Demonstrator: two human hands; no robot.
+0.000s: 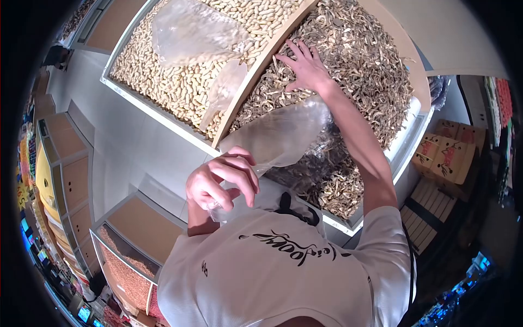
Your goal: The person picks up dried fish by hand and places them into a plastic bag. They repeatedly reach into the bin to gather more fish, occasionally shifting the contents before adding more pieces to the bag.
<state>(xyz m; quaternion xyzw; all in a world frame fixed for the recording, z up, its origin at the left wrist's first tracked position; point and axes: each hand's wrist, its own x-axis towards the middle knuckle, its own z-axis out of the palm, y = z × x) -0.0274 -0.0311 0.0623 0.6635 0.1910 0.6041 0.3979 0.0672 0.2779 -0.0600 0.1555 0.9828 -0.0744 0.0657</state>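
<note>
My left hand (224, 180) is closed, with curled fingers, on a crumpled part of a clear plastic bag (283, 133) in front of my chest. The bag spreads from beside this hand over the near part of a bin of dried mushroom slices (365, 71). My right hand (306, 66) reaches into that bin, palm down and fingers spread, touching the slices close to the wooden divider (261, 76). Nothing shows in its grasp. Below the bag, darker slices lie partly hidden by the plastic.
Left of the divider, unshelled peanuts (158, 82) fill another compartment, with a clear bag (193, 32) and a clear scoop-like piece (226, 87) on top. Printed cardboard boxes (447, 155) stand on the floor at right. Another display bin (128, 261) with reddish contents stands at lower left.
</note>
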